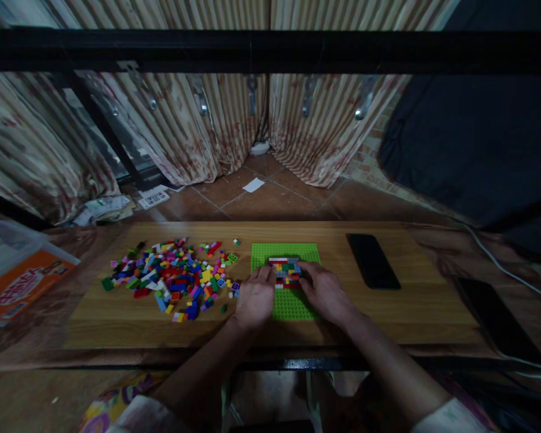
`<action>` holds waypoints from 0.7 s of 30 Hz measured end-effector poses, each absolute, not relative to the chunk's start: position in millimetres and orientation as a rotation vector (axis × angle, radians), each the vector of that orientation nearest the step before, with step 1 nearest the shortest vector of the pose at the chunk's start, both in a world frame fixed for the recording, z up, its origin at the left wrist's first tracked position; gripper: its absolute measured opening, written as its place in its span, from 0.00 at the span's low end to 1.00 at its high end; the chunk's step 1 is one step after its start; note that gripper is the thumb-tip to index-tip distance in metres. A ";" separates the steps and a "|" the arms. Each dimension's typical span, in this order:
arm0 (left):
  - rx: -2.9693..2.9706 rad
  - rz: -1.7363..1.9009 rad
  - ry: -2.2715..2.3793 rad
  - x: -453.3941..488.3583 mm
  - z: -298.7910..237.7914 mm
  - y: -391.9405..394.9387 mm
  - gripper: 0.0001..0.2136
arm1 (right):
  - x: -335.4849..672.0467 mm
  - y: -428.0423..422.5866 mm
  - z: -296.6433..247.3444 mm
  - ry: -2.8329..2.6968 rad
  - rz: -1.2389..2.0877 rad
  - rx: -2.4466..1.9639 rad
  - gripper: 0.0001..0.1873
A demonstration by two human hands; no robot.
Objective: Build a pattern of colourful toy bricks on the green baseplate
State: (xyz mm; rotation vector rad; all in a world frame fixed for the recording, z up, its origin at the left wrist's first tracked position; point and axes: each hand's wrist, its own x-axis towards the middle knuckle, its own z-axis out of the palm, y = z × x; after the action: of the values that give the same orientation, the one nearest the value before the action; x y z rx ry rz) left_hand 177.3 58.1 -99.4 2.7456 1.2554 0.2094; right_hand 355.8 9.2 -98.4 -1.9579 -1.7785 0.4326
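Note:
A bright green baseplate (285, 252) lies on the wooden table (270, 328) in front of me. A small flat build of red, yellow, blue and grey bricks (287, 273) sits on its middle. My left hand (255, 297) rests on the plate's left edge, fingers curled against the build's left side. My right hand (323, 291) covers the plate's right part, fingertips pressed on the build's right side. Whether either hand pinches a loose brick is hidden.
A wide pile of loose coloured bricks (171, 278) spreads on the table's left. A black phone (372, 260) lies right of the plate, another dark slab (499, 319) farther right. A clear box with an orange label (13, 278) stands at far left.

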 end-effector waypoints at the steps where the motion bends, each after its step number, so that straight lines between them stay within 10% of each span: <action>1: 2.730 0.227 1.250 176.7 -99.3 58.0 0.17 | 356.2 9.0 -98.0 -1.779 0.441 -1.957 0.19; 12: 2.348 0.689 1.423 132.4 -66.1 103.6 0.13 | 358.6 8.1 -95.8 -1.764 0.499 -1.952 0.20; 21: 2.326 0.279 1.109 76.2 -54.9 119.4 0.09 | 359.0 6.8 -100.6 -1.787 0.444 -1.944 0.19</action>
State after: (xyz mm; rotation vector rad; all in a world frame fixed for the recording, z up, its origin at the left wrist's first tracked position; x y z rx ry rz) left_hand 76.2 119.4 -54.9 2.3258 1.1089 0.2791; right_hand 359.0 6.8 -100.6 -1.9436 -1.7869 0.4441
